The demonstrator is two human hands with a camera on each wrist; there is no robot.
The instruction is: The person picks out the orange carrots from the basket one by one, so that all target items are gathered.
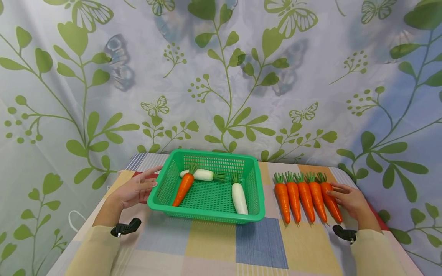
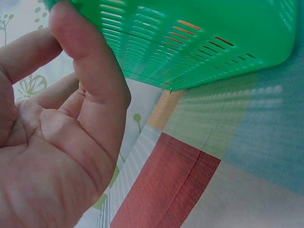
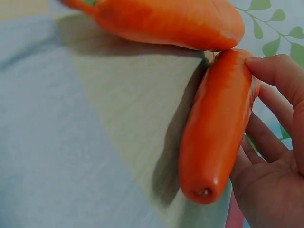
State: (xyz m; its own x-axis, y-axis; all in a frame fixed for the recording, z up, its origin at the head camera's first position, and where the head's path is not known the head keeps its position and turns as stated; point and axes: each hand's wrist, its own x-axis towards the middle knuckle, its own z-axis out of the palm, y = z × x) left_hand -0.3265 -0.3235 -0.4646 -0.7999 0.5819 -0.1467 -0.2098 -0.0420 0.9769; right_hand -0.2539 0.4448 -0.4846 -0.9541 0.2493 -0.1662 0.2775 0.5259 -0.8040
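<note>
A green plastic basket [image 1: 207,218] stands on the table. Inside are an orange carrot [image 1: 184,188], a white radish [image 1: 203,175] lying crosswise and partly under the carrot's top, and another white radish [image 1: 239,197] at the right. My left hand [image 1: 136,189] is at the basket's left side, its thumb against the rim and its fingers loosely extended. Right of the basket, several carrots [image 1: 304,197] lie in a row, leafy ends away from me. My right hand [image 1: 352,201] touches the upper part of the rightmost carrot [image 3: 216,128] with thumb and fingertips, the fingers fairly straight.
A patchwork-patterned cloth [image 1: 214,245] covers the table. Behind it hangs a curtain [image 1: 241,76] printed with leaves and butterflies. A white cable [image 1: 70,220] loops beside the table's left edge. Each wrist wears a black camera mount [image 1: 126,228].
</note>
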